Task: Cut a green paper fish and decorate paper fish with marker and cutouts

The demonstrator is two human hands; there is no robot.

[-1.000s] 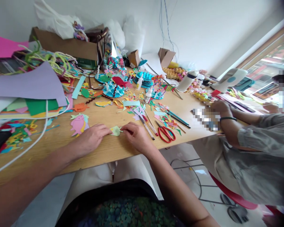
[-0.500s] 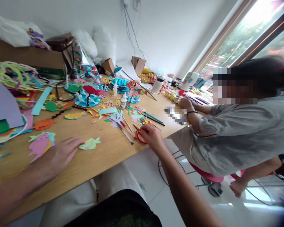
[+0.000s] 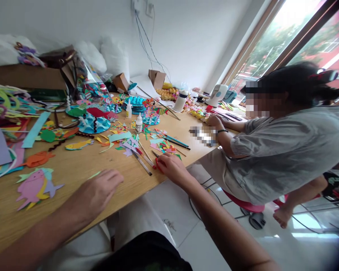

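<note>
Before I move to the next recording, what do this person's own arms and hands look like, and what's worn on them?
The ungloved left hand and ungloved right hand are bare; no ring, watch or bracelet shows. The slim left forearm and right forearm are uncovered too, with no sleeve, cable or marking visible.

Below the front edge of the table, a black garment is worn, marked on its side farthest from the table with faint green patches. Between garment and table, off-white trousers are noted, softly creased. The left hand, right hand and both forearms are uncovered.
</note>
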